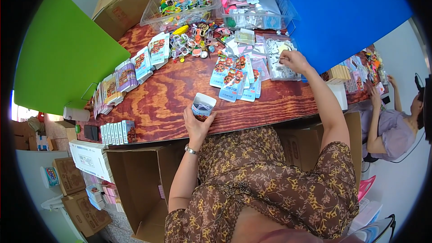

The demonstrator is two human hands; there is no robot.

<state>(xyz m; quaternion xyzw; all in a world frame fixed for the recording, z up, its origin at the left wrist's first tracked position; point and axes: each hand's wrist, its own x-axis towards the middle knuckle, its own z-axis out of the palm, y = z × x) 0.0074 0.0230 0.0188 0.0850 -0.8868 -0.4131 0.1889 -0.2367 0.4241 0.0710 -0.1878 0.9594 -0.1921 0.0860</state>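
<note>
ok so L hand (198, 127) has its grip wrapped round 1 small open box (207, 100), thumb on the R side, fingers on the L, spread only as wide as the box. Box is tipped up near the front edge of the wood-grain surface (166, 96), mouth facing up, w/ some stuff visible inside (too small to ID).

R hand (294, 61) is over at the tray of white packets (284, 75), fingers curled in close together, tips right at the packets. Can't tell tbh if it's pinching 1 or just touching.

Labels: the pile of light blue boxes (234, 83) btwn the hands has red-brown cartoon figs on the fronts plus a line of blue lettering, pretty small at this res. Same kind of art on the row of boxes (130, 132) standing at lower L. The big cardboard box (119, 11) at the back has a reddish printed mark, blurry. Lettering also shows on the white carton (90, 158) down L, again too small to make out.
</note>
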